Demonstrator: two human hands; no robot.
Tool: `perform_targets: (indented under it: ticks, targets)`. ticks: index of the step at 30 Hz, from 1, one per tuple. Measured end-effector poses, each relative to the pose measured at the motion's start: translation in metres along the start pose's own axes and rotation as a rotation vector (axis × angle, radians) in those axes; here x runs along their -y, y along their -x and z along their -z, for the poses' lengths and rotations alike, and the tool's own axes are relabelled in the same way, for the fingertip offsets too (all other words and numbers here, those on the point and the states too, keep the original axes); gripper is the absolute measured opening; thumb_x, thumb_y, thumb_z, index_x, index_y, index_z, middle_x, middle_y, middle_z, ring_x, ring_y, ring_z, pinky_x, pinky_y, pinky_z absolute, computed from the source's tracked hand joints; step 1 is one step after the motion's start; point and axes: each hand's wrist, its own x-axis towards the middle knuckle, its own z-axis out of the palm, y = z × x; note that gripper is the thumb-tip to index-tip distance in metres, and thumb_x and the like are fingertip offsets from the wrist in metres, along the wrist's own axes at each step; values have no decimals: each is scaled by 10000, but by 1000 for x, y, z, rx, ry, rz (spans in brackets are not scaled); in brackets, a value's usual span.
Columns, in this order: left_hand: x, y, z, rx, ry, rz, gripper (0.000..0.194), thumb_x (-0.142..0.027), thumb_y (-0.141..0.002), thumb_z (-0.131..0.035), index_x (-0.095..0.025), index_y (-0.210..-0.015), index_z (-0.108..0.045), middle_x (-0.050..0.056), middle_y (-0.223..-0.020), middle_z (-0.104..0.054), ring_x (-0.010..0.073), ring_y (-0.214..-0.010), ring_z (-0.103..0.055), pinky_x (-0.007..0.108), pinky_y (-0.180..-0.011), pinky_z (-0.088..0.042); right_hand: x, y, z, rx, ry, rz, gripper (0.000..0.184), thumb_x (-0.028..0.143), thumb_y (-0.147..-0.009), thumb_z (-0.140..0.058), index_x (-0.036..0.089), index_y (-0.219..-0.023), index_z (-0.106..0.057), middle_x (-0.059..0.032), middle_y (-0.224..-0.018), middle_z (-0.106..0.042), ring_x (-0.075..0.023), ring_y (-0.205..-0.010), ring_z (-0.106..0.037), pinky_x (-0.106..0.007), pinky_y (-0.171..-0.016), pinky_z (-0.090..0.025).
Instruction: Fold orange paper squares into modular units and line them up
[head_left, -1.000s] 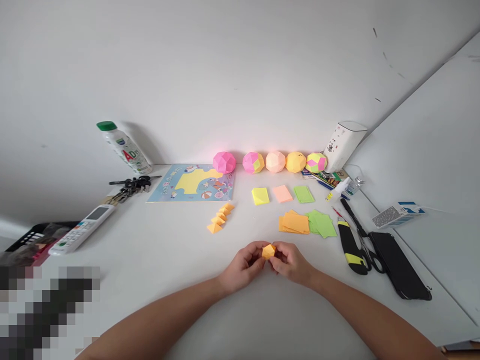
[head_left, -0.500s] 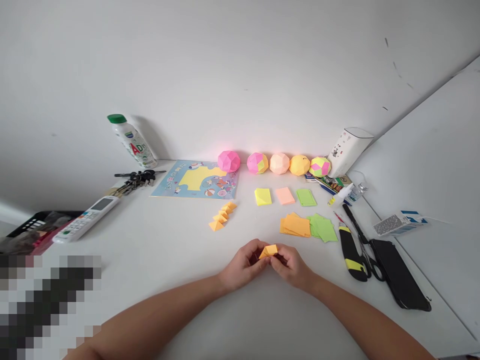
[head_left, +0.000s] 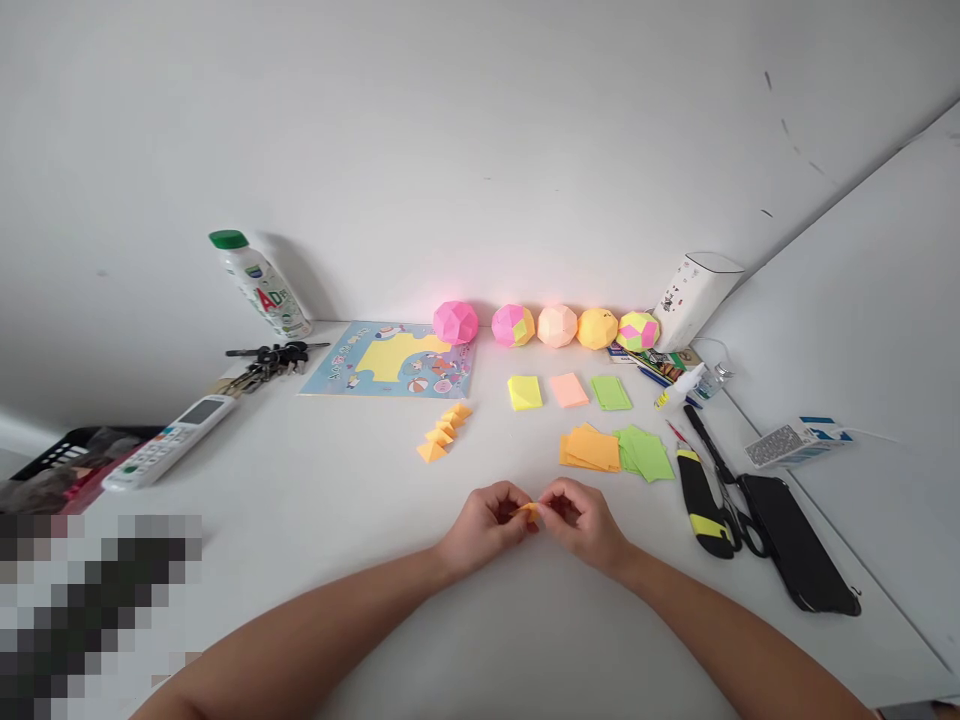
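Observation:
Between my two hands, low in the middle of the view, is a small folded orange paper piece [head_left: 531, 512], mostly covered by fingers. My left hand [head_left: 486, 525] pinches its left side, and my right hand [head_left: 583, 520] pinches its right side with thumb and fingertips. A short row of folded orange paper units [head_left: 444, 432] lies beyond my left hand. Past my right hand are flat orange paper sheets [head_left: 591, 448], with green sheets [head_left: 645, 454] partly beside and against them.
Yellow [head_left: 524, 393], pink [head_left: 569, 390] and green paper stacks [head_left: 611, 393] lie farther back. Several faceted paper balls [head_left: 557, 326] line the wall. At right are a utility knife [head_left: 703, 505], scissors [head_left: 739, 515] and a black case [head_left: 799, 540]; a remote control [head_left: 171, 440] lies left.
My right hand has rolled over the orange piece, and its fingers now cover more of it. The piece shows less of its surface. Both hands stay in about the same place.

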Motion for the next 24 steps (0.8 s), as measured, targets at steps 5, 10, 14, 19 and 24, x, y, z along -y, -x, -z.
perform_targets:
  ticks: [5, 10, 14, 19, 24]
  targets:
    - [-2, 0, -1, 9, 62, 0, 263, -409, -779, -580, -165, -843, -507, -3, -699, -588, 95, -593, -522, 237, -574, -422, -2, 2, -1, -24, -54, -17, 74, 247, -810, -535, 188, -785, -499, 12, -629, -557, -110, -519, -529, -226, -482, -444]
    - [-6, 0, -1, 89, 41, -34, 271, -426, -801, -547, -160, -845, -516, 9, -722, -593, 91, -601, -498, 227, -572, -395, -5, 3, 0, -54, -71, 47, 41, 214, -826, -517, 184, -800, -529, -3, -664, -593, -124, -543, -591, -232, -485, -473]
    - [-7, -1, 0, 41, 12, -27, 298, -453, -819, -506, -158, -775, -491, -5, -660, -559, 87, -570, -479, 222, -549, -377, -5, 3, 0, -38, 21, 152, 119, 184, -825, -502, 179, -892, -600, -4, -629, -604, -127, -544, -593, -233, -487, -479]
    - [-1, -3, 1, -3, 22, -31, 329, -487, -809, -500, -167, -743, -457, -40, -612, -499, 67, -500, -415, 204, -493, -351, -1, 3, -2, -9, 127, 288, 173, 169, -827, -475, 186, -938, -606, -32, -711, -652, -120, -552, -598, -214, -465, -479]
    - [-4, -1, 2, 38, 1, -7, 345, -501, -822, -465, -158, -831, -501, -21, -651, -517, 73, -508, -396, 215, -501, -355, -3, 4, -2, 17, 149, 317, 208, 150, -835, -455, 182, -988, -592, -25, -683, -650, -124, -585, -621, -219, -515, -504]
